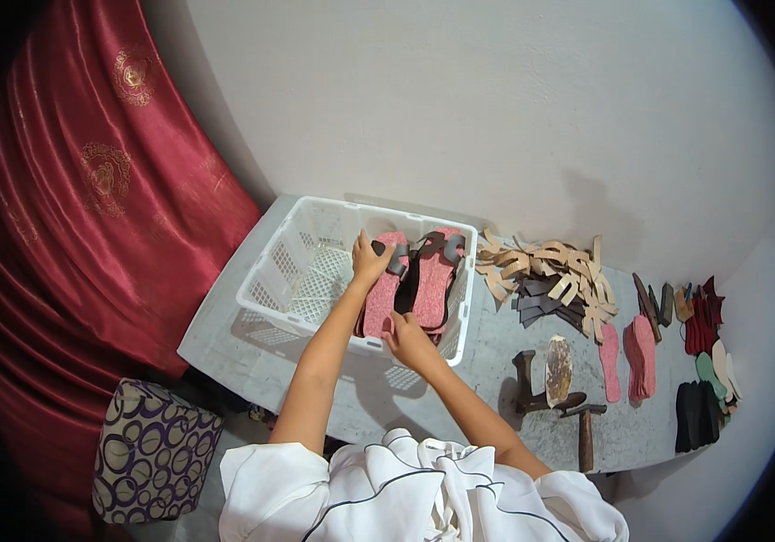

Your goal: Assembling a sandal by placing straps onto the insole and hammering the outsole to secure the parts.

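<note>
A sandal (381, 298) with a pink speckled footbed and dark straps lies in the right part of a white plastic basket (265, 303). My left hand (370, 260) grips it by the strap end, fingers curled round its left edge. At the near end, my right hand (412, 343) pinches the sandal's heel between thumb and fingers. Right beside it, more sandals of the same kind (432, 287) are stacked, straps toward the wall. The layers beneath the top sandals are partly hidden.
Tan strap pieces (568, 264) and dark strap pieces (545, 305) lie heaped right of the basket. Nearer are an iron shoe last (525, 384), a hammer (585, 434) and pink soles (641, 357). Black soles (697, 415) lie far right. A patterned stool (157, 452) stands lower left.
</note>
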### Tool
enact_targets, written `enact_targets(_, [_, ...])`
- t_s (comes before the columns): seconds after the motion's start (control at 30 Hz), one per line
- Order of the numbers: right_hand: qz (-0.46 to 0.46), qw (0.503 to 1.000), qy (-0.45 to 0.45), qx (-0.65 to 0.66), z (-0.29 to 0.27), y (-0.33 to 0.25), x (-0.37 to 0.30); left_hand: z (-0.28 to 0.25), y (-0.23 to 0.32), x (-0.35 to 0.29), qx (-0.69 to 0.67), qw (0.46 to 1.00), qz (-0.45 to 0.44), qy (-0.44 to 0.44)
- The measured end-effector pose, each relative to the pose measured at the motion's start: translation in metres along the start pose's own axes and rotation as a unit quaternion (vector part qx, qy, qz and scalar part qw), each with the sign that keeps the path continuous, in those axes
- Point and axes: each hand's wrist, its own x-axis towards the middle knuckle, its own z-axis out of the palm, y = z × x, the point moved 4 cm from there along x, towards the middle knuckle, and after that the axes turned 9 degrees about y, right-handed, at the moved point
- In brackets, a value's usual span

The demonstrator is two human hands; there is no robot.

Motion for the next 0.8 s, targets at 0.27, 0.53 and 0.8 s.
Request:
enact_targets(0.27, [0.031, 0.991, 0.063, 0.114, -0.094, 0.024, -0.040, -0.016, 0.096, -0.052, -0.057, 0.971, 0.204, 0.111])
enact_targets(0.53, [0.110, 0.957, 0.232, 0.132, -0.194, 0.061, -0.087, 0.008, 0.206, -0.133, -0.174, 0.946, 0.274, -0.002])
enact_targets(0.8, [0.200, 0.926, 0.314, 0.060, -0.270, 0.126, -0.161, 0.085, 0.270, -0.240, -0.261, 0.917, 0.257, -0.159])
